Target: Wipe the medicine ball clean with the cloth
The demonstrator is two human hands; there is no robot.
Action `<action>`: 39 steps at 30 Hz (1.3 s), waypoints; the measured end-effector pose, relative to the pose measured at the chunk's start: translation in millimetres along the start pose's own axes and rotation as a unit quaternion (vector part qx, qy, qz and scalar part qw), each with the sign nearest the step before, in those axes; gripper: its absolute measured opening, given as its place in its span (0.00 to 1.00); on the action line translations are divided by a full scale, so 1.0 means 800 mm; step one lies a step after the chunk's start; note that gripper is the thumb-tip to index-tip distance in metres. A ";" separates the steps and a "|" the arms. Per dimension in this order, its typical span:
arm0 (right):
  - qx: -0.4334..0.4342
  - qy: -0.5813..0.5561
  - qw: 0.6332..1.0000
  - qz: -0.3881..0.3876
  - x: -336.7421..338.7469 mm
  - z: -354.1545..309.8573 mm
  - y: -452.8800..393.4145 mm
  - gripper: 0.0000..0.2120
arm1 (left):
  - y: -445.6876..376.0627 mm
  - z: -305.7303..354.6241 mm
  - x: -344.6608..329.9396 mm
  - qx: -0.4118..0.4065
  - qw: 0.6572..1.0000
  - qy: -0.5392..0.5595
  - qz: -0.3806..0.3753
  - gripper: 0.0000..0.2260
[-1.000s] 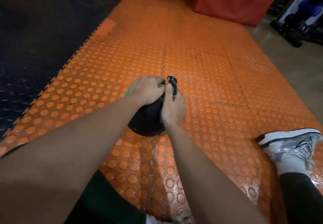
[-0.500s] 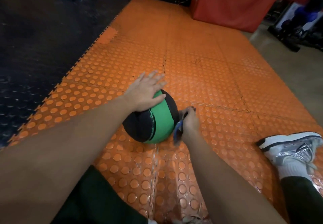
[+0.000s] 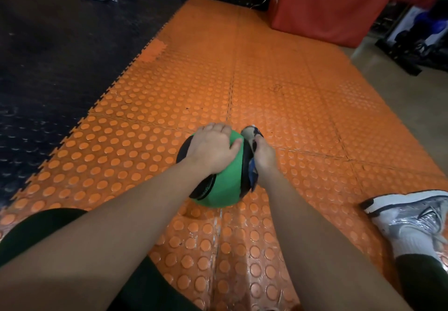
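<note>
Covering the floor, orange studded interlocking mat (image 3: 278, 97). On it, round green-and-black medicine ball (image 3: 223, 189). Left hand (image 3: 211, 150) lies over its top, fingers together and draped. Right hand (image 3: 264, 155) presses crumpled blue-and-pale cloth (image 3: 252, 172) against its right side, fingers curled round the fabric.

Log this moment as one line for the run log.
left hand: steadies medicine ball from above | right hand: grip on cloth, at ball's right side | ball: on orange mat | wipe: unfinished

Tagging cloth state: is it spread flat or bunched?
Bunched: the cloth is gathered in the right hand and pressed against the ball's right side.
</note>
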State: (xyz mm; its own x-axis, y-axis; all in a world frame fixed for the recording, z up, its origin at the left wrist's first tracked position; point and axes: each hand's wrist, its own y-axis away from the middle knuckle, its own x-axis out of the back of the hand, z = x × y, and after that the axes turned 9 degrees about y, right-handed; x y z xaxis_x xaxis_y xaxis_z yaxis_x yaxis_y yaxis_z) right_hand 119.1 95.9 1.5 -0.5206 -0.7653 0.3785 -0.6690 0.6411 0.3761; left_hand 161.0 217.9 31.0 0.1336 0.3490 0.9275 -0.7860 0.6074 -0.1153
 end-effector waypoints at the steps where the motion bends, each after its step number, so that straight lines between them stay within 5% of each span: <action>1: -0.029 0.013 0.999 -0.012 0.009 0.008 -0.004 0.18 | -0.002 -0.002 0.002 -0.044 0.999 -0.009 -0.013 0.26; 4: -0.089 -0.034 0.995 0.001 0.037 0.019 -0.013 0.14 | -0.007 -0.007 0.011 -0.227 0.970 -0.025 -0.085 0.29; 6: -0.046 -0.106 0.990 0.078 0.047 0.009 -0.014 0.16 | -0.013 -0.015 0.016 -0.289 0.951 -0.048 -0.102 0.30; 9: 0.098 -0.105 0.988 0.060 0.030 -0.003 0.012 0.18 | -0.014 -0.018 0.013 -0.129 0.987 -0.051 -0.082 0.33; 13: 0.199 0.063 0.974 0.093 0.012 0.027 0.032 0.20 | -0.008 0.001 -0.007 0.048 0.989 0.138 -0.025 0.26; 20: -0.006 -0.102 0.994 0.040 0.013 0.028 0.009 0.19 | -0.003 -0.016 -0.007 0.070 0.970 0.234 0.012 0.20; 26: -0.109 -0.010 0.993 0.039 0.031 0.024 -0.001 0.15 | 0.006 -0.036 -0.006 0.036 0.963 0.267 0.010 0.20; 29: 0.097 0.031 0.983 0.150 0.030 -0.024 0.026 0.20 | 0.018 -0.052 -0.007 -0.011 0.961 0.277 0.005 0.27; 31: 0.271 0.095 0.954 0.090 0.014 -0.043 0.055 0.20 | 0.026 -0.060 -0.008 -0.053 0.965 0.258 0.004 0.35; 33: 0.356 0.251 0.900 0.029 -0.003 -0.032 0.063 0.22 | 0.033 -0.062 -0.007 -0.086 0.969 0.231 0.002 0.43; 36: 0.290 0.223 0.930 0.014 -0.001 -0.022 0.046 0.22 | 0.037 -0.061 -0.006 -0.068 0.973 0.220 -0.031 0.45; 39: 0.107 0.073 0.992 0.006 0.014 -0.005 0.017 0.22 | 0.040 -0.051 -0.002 -0.061 0.972 0.220 -0.051 0.49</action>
State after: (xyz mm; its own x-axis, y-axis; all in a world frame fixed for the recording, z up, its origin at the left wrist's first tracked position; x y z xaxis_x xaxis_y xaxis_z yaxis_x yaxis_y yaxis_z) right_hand 105.9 96.0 14.1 -0.4579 -0.7309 0.5061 -0.7682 0.6118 0.1885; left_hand 160.4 266.1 11.5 0.4731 0.5378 0.6978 -0.6816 0.7253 -0.0969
